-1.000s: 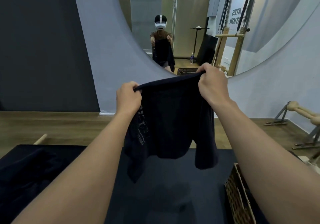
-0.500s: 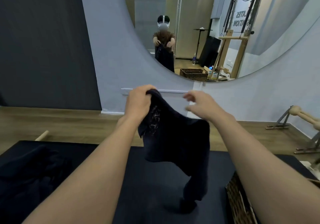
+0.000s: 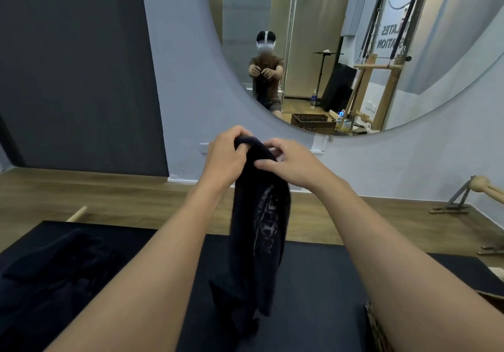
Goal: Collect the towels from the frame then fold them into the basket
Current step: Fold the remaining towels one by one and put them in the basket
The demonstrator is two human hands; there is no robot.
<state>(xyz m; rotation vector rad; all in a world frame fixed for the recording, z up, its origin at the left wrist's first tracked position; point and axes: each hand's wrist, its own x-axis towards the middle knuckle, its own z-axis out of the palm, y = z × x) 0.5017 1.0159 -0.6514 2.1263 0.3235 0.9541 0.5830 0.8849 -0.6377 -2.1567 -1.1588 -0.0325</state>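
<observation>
Above the middle of the dark mat (image 3: 327, 283), your two hands meet at the top of the dark towel (image 3: 259, 229). Your left hand (image 3: 227, 155) curls its fingers over the towel's upper fold and grips it. Your right hand (image 3: 290, 164) sits just to its right, thumb and fingers pinching the same top edge. The towel hangs down from both hands in a narrow bunch; its lower end may touch the mat. The wicker basket (image 3: 377, 330) shows at the near right, beside your right forearm, and a heap of dark cloth (image 3: 54, 267) lies near left
</observation>
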